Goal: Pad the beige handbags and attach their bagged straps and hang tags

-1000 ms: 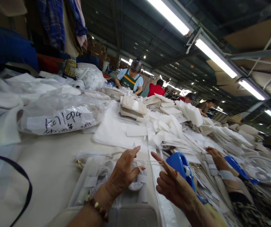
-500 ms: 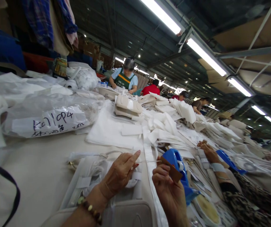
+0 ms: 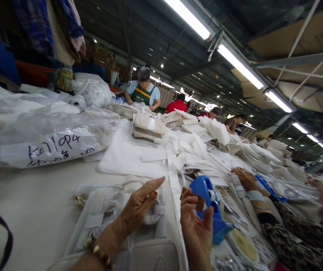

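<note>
My left hand has straight fingers held together, its thumb close beneath them. A faint thin string runs between it and my right hand; the grip on it is partly hidden. My right hand holds a small brown tag behind its bent fingers, its thumb apart. Below my left hand lies a pale bag with clear wrapping and a coiled white strap. Just behind the tag stands a blue tape dispenser.
A labelled plastic-wrapped bundle lies at left. White padding pieces and a beige bag are heaped beyond. At right, another person's hand works near a second blue dispenser and a tape roll. A person in an apron works opposite.
The right thumb has moved off the tag, and the right fingers now cover more of it. My left fingers are straighter. The whole view has shifted slightly.
</note>
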`<state>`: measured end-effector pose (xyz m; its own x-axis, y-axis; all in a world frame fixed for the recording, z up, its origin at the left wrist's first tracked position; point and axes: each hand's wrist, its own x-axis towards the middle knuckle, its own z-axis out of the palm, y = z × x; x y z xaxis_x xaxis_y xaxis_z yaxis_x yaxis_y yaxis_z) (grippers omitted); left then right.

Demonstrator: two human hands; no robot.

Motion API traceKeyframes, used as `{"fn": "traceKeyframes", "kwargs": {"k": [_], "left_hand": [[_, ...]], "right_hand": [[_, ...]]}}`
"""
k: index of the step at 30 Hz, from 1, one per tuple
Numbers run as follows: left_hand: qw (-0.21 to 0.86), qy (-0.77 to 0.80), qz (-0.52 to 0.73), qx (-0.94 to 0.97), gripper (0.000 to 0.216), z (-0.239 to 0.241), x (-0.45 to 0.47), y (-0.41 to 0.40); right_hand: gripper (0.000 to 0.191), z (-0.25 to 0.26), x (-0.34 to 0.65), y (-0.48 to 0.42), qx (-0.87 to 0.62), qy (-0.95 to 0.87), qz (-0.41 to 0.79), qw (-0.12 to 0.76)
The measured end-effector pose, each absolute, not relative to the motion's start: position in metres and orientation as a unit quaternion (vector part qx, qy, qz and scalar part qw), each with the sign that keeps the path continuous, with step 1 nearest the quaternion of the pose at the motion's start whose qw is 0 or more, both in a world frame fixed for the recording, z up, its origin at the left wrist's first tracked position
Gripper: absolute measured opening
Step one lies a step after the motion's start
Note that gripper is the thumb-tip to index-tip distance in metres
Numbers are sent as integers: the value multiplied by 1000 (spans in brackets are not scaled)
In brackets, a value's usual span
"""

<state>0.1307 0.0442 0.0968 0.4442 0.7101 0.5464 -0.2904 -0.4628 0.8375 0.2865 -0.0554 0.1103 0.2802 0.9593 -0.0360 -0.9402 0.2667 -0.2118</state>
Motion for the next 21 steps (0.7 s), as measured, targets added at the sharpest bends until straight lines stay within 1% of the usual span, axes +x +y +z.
{"fn": "traceKeyframes", "kwargs": {"k": [2,6,8,9,14,17,21], "left_hand": [[531,171,507,657,41,98,130,44],[592,201,509,592,43,98,130,45],[612,208,519,559,43,97,130,46],[622,209,526,541,43,97,130,46],[671,201,545,461,47,99,130,48],[659,213,561,453,47,102,130,50],[639,239,579,448,47,105,129,51]], "right_hand": [[73,104,290,-55,-100,-65,598,793],[29,95,294,-55,-73,-84,649,753],[15,95,293,-56,-81,-103,664,736],[12,96,291,-57,-97,-116,665,732],[25,103,283,-58,-240,-190,647,698],[30,104,281,-55,-313,-187,609,704],[43,107,279,-50,-397,-167,536,726]]}}
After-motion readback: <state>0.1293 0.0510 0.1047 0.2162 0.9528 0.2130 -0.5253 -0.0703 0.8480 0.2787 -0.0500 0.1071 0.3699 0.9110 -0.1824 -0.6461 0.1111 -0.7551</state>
